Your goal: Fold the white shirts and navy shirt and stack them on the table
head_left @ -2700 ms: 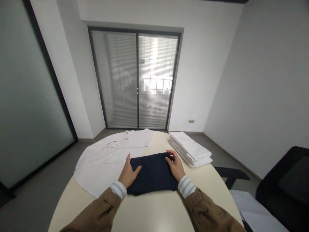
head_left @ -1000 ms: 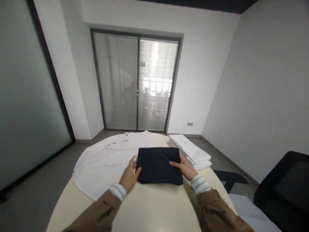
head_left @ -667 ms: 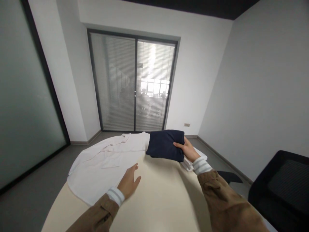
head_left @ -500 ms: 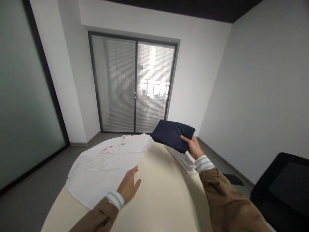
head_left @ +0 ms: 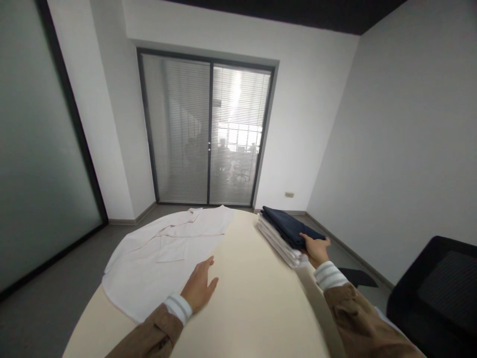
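A folded navy garment [head_left: 286, 226] lies on top of a stack of folded white clothes [head_left: 276, 242] at the table's right side. My right hand [head_left: 316, 248] grips the garment's near right edge, fingers partly hidden behind the cloth. A white shirt [head_left: 149, 271] is spread over the left part of the table, its front and a pocket facing up. Close to that shirt's right edge, my left hand [head_left: 201, 288] is open and holds nothing, its thumb apart from the fingers.
Under everything is a round cream table [head_left: 246, 303]. A black mesh chair [head_left: 436, 293] stands at the right, close to my right arm. Beyond the table is a glass door [head_left: 182, 134] with blinds, and a frosted glass panel [head_left: 37, 164] is at the left.
My right hand has brought the navy garment down and to the right, from above the table onto the white stack. My left hand and the spread shirt have stayed in place.
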Demonstrator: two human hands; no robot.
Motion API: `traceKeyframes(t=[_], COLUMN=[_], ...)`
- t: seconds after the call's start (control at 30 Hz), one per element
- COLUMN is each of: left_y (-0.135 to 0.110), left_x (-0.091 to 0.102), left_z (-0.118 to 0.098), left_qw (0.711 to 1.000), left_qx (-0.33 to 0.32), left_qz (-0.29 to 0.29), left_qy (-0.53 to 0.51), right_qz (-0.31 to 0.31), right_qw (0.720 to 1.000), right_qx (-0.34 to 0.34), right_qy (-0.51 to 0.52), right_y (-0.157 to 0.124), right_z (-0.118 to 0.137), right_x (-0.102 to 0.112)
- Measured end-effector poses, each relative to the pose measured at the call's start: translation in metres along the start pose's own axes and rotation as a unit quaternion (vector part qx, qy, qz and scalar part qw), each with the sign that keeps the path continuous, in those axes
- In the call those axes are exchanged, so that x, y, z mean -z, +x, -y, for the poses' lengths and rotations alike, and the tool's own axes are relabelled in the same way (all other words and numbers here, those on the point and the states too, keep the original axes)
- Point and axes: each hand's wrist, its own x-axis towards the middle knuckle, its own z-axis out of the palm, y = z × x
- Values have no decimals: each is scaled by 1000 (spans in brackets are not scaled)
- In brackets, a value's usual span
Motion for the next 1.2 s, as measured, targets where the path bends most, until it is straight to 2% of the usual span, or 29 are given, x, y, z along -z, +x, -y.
traceKeyframes(t=[0.07,0.13,0.2,0.27,0.37,0.5,0.57,0.63,0.73,0.8,0.87,0.93,1.03,1.13,1.2], left_y=[0,1,0,-1,-2,-1,2,4,6,6,4,4,3,1,-2], left_x=[1,1,0,0,0,5,9,14,22,26,29,31,35,35,32], left_z=[1,2,0,-2,-8,-15,-18,-20,-23,-26,-28,-31,-36,-41,-46], left_qw=[1000,1000,999,999,998,998,996,991,963,941,931,930,934,946,955], left_qx=[-4,-8,-16,-24,-29,-34,-33,-12,91,168,206,206,185,162,144], left_qz=[1,4,8,13,18,24,28,18,-9,9,49,72,75,74,82], left_qy=[6,15,26,38,49,57,76,132,253,293,297,296,296,271,245], right_qz=[-16,-48,-71,-69,-17,104,153,191,229,230,215,199,177,145,165], right_qw=[998,982,938,904,902,895,892,891,865,835,806,787,772,761,749], right_qx=[-9,23,78,128,211,293,272,213,167,187,211,230,270,371,446], right_qy=[-52,-182,-331,-403,-377,-320,-327,-353,-413,-463,-510,-537,-547,-513,-461], right_y=[1,3,4,4,4,7,10,11,7,-1,-9,-18,-31,-52,-75], right_z=[7,17,25,31,36,44,43,37,19,7,1,2,11,18,14], right_x=[6,11,15,13,-5,-44,-60,-69,-73,-74,-74,-74,-71,-67,-68])
